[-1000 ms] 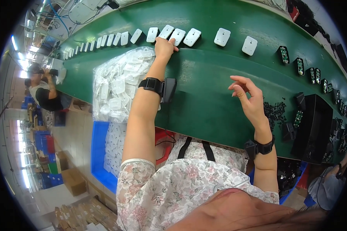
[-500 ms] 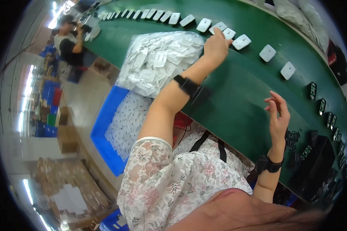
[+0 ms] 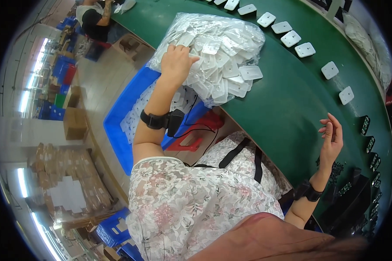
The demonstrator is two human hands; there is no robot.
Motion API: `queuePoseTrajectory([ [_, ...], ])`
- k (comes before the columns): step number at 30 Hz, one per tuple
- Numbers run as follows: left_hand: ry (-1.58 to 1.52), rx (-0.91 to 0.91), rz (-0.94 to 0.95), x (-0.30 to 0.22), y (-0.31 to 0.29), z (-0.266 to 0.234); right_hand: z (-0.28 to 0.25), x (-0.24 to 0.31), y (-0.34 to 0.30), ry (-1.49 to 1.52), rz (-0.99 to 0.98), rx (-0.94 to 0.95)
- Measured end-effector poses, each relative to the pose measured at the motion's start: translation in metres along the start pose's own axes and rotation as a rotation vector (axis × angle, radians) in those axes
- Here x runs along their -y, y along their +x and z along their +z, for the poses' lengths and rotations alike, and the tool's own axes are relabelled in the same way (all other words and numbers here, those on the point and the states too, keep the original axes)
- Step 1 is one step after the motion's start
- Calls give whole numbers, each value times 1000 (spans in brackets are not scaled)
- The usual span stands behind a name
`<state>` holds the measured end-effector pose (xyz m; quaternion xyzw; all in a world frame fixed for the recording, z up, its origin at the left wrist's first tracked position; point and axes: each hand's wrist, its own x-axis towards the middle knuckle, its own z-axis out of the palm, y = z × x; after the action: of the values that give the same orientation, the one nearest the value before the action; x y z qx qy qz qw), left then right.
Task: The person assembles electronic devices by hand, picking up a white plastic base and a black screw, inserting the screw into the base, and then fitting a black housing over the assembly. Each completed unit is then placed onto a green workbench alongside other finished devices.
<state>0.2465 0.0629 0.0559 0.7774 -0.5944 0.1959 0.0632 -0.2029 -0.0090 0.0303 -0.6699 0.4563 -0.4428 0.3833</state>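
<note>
My left hand (image 3: 175,65) is on the left part of a clear plastic bag (image 3: 241,37) piled with white rectangular plastic covers (image 3: 220,63). Its fingers bend down onto the covers, with the thumb held apart; no piece shows in its grasp. Over the green table, my right hand (image 3: 332,141) hovers with loosely curled fingers apart and nothing in them. Beyond it, a row of small units runs along the table. Some are topped with white covers (image 3: 329,70); others to the right are dark housings with green boards showing (image 3: 365,125).
Below the bag, a blue bin (image 3: 117,124) holds more white pieces. A red stool (image 3: 204,126) stands under the table edge. Small black parts (image 3: 336,170) and a black box (image 3: 350,198) lie at the right. Another person (image 3: 96,19) sits at the far left.
My left hand has left the row of covered units and moved back left to the bag of covers. My right hand stays raised over the table. The view has shifted.
</note>
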Motion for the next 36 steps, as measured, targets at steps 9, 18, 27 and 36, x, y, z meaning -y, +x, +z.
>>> queuePoseTrajectory([
  [9,-262,133,176,24,5,12,-3,-11,3,-6,54,33],
  [18,-811,-342,218,-93,8,-21,-82,0,-27,-1019,300,-42],
  [27,-1405,-6,415,-281,8,-18,-91,-37,-59,-879,270,28],
  [36,-1775,461,201,-308,14,12,-74,-8,-58,-992,187,-56],
])
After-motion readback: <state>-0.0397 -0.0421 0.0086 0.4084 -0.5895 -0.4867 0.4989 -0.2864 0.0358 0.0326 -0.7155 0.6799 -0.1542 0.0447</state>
